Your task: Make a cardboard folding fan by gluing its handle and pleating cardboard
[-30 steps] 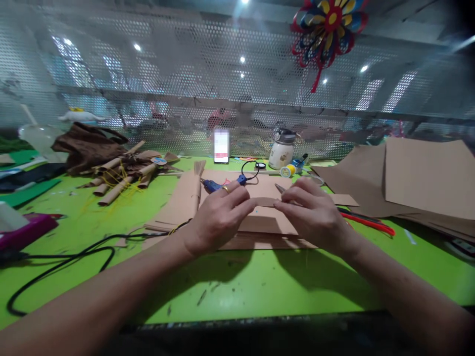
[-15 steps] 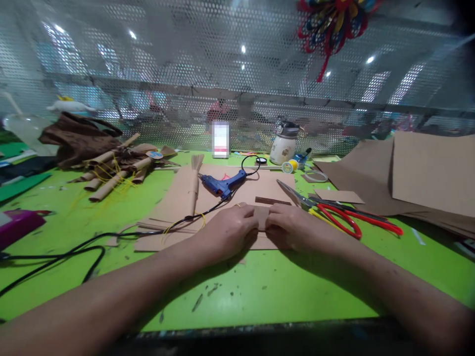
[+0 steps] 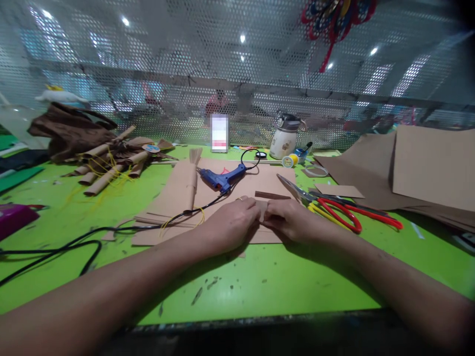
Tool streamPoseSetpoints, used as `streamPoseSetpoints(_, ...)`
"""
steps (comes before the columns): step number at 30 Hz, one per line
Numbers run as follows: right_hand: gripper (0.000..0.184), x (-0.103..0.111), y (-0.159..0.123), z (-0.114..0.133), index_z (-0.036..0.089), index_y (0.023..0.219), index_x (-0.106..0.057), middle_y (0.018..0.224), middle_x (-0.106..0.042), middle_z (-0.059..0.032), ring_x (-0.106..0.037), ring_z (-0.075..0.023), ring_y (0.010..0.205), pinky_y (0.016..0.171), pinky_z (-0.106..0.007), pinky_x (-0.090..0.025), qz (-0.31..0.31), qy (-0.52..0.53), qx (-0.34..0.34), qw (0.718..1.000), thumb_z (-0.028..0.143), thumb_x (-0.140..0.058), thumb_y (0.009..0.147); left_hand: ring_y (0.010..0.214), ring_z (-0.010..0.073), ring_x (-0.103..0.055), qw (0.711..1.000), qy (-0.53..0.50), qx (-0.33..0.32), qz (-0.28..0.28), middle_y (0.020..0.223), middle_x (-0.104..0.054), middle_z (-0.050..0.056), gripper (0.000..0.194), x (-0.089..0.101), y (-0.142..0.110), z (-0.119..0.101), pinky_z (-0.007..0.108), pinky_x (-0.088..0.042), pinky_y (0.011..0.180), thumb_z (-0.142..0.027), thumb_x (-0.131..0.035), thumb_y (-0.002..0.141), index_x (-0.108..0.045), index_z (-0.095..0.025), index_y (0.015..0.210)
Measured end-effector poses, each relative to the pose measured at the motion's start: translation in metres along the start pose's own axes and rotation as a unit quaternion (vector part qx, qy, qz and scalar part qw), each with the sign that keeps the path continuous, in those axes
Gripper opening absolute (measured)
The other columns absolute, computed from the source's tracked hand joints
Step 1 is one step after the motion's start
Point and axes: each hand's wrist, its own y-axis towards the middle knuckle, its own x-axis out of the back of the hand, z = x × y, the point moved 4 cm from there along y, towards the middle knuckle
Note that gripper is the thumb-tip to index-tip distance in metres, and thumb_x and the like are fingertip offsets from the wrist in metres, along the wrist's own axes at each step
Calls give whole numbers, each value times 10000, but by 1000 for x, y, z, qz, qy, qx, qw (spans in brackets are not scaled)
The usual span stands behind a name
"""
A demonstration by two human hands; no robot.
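My left hand [image 3: 230, 223] and my right hand [image 3: 290, 220] meet at the middle of the green table [image 3: 260, 282], knuckles up. Both pinch a small piece of brown paper [image 3: 262, 209] between their fingertips, pressed low over a larger brown paper sheet [image 3: 237, 190]. A ring shows on a left finger. Just beyond the hands lie a thin dark brown strip [image 3: 272, 196] and a blue glue gun [image 3: 221, 178].
Red-handled scissors [image 3: 341, 210] lie right of my hands. A rolled, fringed paper tube [image 3: 190, 180] and a black cable [image 3: 67, 247] are to the left; paper rolls [image 3: 111, 165] far left. Brown sheets [image 3: 419, 173] are stacked at right. A phone [image 3: 218, 132] and bottle [image 3: 284, 142] stand by the mesh wall.
My hands came down and closer together, lowering the small paper piece from mid-air onto the sheet. The scissors and glue gun came into full view as the hands dropped.
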Motion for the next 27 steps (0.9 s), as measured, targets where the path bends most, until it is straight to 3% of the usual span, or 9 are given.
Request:
streamPoseSetpoints(5,94,9,-3,0,147,798,-650,779,-654,-52,-549,-147,689,620,-253,-407,27,19,-43,999,173,-573,844,745,171,-489,999,-23,29,26,848,-549,68,212,0,-2,13,296,-398,653,-235,-402,921,-563,-149,813)
streamPoseSetpoints(14,155,14,-6,-10,154,788,-659,764,-654,-39,-535,-146,671,568,-249,-370,80,46,-88,992,212,-535,861,689,167,-518,986,-104,101,84,809,-596,56,176,2,0,29,275,-359,597,-270,-441,884,-575,-163,845)
streamPoseSetpoints(23,150,16,-6,-14,160,757,-676,694,-652,-22,-508,-135,600,554,-252,-362,78,35,-97,992,194,-550,832,623,154,-504,980,-146,97,94,737,-615,45,183,5,2,31,268,-335,562,-244,-455,857,-613,-168,803)
streamPoseSetpoints(27,130,17,-6,-11,163,756,-668,688,-645,-24,-524,-142,612,562,-256,-366,77,23,-81,993,171,-558,824,621,149,-490,986,-130,80,66,740,-600,46,157,7,0,28,267,-325,557,-211,-452,847,-592,-166,791)
